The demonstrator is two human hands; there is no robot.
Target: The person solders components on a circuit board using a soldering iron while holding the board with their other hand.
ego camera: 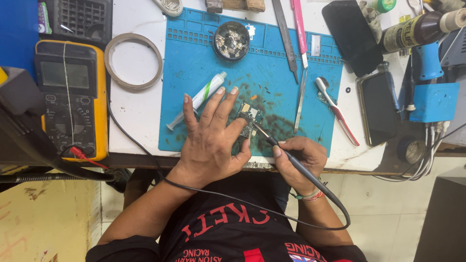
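My left hand [211, 138] lies flat on the blue work mat [286, 92], its thumb and index finger pressing on a small green circuit board [249, 118]. My right hand [302, 160] grips a black soldering iron [291, 162] like a pen; its tip touches the board's lower right edge. The iron's black cable loops down past my lap. A white syringe tube with a green stripe [204, 95] rests on the mat just above my left fingers.
A yellow multimeter [73, 97] stands at left, beside a tape ring [133, 60]. A round dish of small parts [231, 40], tweezers [301, 99], a toothbrush [335, 109], two phones [352, 34] and a blue iron stand [434, 99] surround the mat.
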